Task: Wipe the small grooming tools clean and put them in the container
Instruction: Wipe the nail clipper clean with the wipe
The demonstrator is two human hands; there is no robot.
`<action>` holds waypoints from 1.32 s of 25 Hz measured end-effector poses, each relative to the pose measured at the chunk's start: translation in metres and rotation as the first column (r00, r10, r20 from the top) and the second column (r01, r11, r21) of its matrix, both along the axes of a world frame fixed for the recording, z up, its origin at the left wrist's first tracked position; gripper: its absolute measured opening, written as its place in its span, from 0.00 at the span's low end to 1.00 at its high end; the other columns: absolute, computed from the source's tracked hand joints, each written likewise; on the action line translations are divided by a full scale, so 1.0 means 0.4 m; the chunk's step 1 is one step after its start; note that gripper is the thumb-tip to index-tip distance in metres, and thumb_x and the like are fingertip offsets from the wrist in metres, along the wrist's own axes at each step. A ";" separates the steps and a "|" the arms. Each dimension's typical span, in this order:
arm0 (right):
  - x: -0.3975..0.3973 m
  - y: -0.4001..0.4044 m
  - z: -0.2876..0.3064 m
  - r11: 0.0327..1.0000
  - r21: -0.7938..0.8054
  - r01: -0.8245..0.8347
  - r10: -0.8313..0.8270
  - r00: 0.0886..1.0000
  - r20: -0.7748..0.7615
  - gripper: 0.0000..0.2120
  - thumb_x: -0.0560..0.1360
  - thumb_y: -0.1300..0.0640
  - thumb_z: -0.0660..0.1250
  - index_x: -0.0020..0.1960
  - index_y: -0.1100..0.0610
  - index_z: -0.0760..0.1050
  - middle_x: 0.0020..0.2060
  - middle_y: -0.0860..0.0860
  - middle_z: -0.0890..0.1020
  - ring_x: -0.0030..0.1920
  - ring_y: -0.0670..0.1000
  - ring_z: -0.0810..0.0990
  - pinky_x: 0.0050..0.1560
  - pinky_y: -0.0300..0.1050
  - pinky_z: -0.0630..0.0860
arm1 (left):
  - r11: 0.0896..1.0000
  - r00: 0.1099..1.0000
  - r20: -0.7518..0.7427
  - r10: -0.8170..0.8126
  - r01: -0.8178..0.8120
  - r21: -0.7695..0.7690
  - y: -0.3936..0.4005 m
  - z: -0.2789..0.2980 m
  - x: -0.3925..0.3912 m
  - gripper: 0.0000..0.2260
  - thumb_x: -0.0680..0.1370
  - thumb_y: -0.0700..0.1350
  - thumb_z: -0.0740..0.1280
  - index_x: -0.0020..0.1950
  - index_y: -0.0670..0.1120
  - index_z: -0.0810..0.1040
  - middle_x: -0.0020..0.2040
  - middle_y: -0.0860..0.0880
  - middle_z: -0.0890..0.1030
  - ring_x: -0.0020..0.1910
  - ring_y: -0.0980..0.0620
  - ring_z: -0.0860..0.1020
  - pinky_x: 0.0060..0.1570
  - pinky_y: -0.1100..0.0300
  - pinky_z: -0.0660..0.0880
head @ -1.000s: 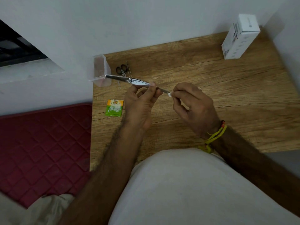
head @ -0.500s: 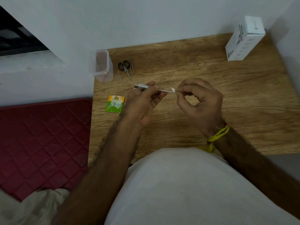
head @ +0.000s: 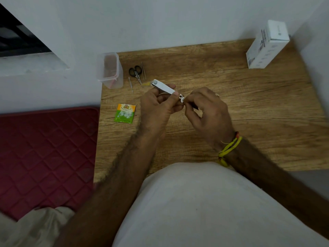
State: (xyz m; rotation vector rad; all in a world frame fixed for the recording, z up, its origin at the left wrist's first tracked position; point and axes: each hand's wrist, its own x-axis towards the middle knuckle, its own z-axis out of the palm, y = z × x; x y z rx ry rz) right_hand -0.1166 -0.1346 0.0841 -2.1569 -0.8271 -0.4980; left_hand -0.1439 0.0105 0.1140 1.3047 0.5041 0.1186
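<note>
My left hand (head: 159, 102) grips a silver nail clipper (head: 164, 88) above the wooden table (head: 240, 104), its head pointing up and left. My right hand (head: 207, 111) pinches a small white wipe (head: 182, 99) against the clipper's near end. At the table's back left corner stands a clear plastic container (head: 110, 70), open at the top. Beside it lie small black-handled scissors (head: 135, 73), tweezers (head: 143, 70) and a thin metal pick (head: 131, 84).
A green and orange sachet (head: 125, 113) lies on the table left of my left hand. A white box (head: 267, 45) stands at the back right corner. A red quilted mat (head: 44, 154) lies left of the table. The wall runs along the back.
The clipper's long arm, stretched out towards the container a second ago, is now folded in. My right hand with the wipe has moved in to the clipper's end.
</note>
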 end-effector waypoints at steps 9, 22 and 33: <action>0.005 0.006 -0.009 1.000 -0.029 0.001 -0.001 1.000 -0.020 0.04 0.77 0.65 0.69 0.51 0.64 0.81 0.47 0.58 0.81 0.45 0.56 0.79 0.45 0.50 0.77 | 0.999 1.000 -0.004 -0.009 0.010 0.049 -0.002 -0.004 0.003 0.05 0.79 0.35 0.68 0.54 0.39 0.79 0.42 0.41 0.84 0.39 0.47 0.84 0.41 0.56 0.81; 0.005 0.000 -0.004 0.999 0.040 -0.003 0.007 0.995 -0.100 0.03 0.76 0.65 0.69 0.49 0.64 0.81 0.46 0.56 0.81 0.45 0.54 0.79 0.45 0.52 0.77 | 0.992 1.000 0.012 -0.015 0.013 0.129 0.002 -0.006 0.010 0.05 0.80 0.35 0.68 0.55 0.39 0.79 0.43 0.39 0.84 0.40 0.45 0.84 0.41 0.56 0.82; 0.002 -0.014 -0.015 0.999 0.037 -0.024 0.027 0.997 -0.078 0.02 0.76 0.67 0.70 0.47 0.65 0.82 0.45 0.56 0.82 0.44 0.56 0.80 0.45 0.56 0.77 | 0.991 1.000 0.009 0.024 -0.024 0.130 0.009 -0.010 0.012 0.07 0.80 0.36 0.68 0.57 0.36 0.78 0.42 0.40 0.84 0.39 0.47 0.84 0.41 0.57 0.81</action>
